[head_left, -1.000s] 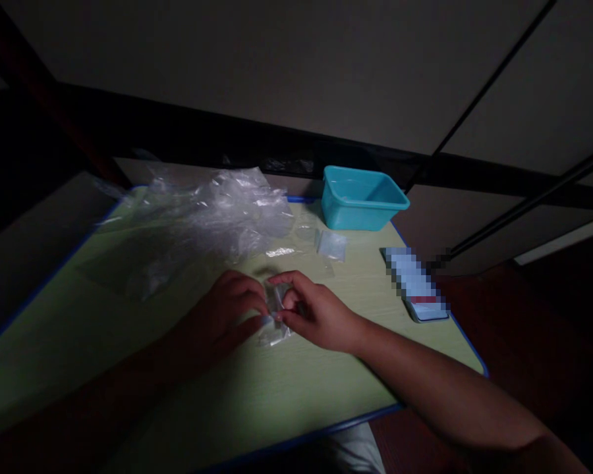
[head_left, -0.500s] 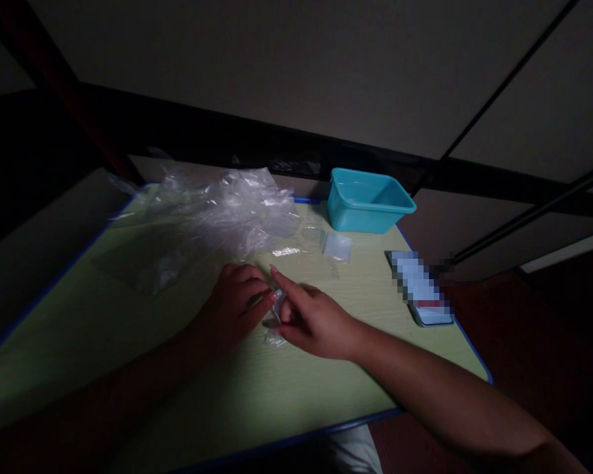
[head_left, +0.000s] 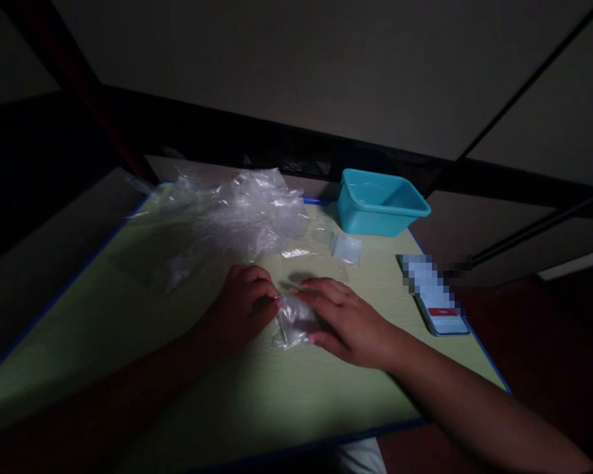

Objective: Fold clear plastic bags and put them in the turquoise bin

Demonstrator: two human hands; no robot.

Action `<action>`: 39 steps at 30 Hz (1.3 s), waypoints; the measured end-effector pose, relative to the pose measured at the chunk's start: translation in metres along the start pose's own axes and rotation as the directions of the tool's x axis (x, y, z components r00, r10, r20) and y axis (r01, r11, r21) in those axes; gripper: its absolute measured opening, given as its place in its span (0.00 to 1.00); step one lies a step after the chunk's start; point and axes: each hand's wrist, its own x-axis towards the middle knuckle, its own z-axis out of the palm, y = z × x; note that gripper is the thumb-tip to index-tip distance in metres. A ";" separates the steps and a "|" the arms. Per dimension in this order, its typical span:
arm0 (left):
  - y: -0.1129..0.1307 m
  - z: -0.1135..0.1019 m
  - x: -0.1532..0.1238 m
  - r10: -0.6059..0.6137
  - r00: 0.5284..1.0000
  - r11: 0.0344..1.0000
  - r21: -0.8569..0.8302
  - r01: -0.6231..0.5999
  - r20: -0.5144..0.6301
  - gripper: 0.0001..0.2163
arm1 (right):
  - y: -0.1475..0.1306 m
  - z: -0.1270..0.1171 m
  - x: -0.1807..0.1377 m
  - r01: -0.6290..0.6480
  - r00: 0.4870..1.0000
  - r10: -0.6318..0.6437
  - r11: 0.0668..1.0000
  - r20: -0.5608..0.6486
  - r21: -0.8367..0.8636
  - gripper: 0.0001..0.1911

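Note:
A small clear plastic bag (head_left: 296, 322) lies low over the table between my hands. My left hand (head_left: 244, 299) pinches its upper left edge between thumb and fingertips. On the other side my right hand (head_left: 348, 319) is open, its fingers stretched and apart over the bag's right edge, with the thumb near its lower right corner. Whatever the bag may hold, I cannot make out in the dim light. Just beyond my hands, a heap of clear plastic bags (head_left: 257, 210) spreads over the back left of the table.
A turquoise plastic bin (head_left: 375, 220) stands at the table's back right. In front of it lies a small flat packet (head_left: 347, 249). A phone (head_left: 437, 296), partly blurred out, rests by the right edge. The pale table (head_left: 257, 408) has a blue rim.
My right hand has moved right and its fingers have opened out. The small bag, mostly covered by the hands before, now shows spread between them. The view has shifted slightly.

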 end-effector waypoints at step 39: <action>0.000 -0.001 -0.015 0.196 0.937 0.931 0.244 -0.270 0.289 0.24 | -0.033 0.010 -0.027 0.040 0.966 -0.025 0.998 0.256 -0.051 0.39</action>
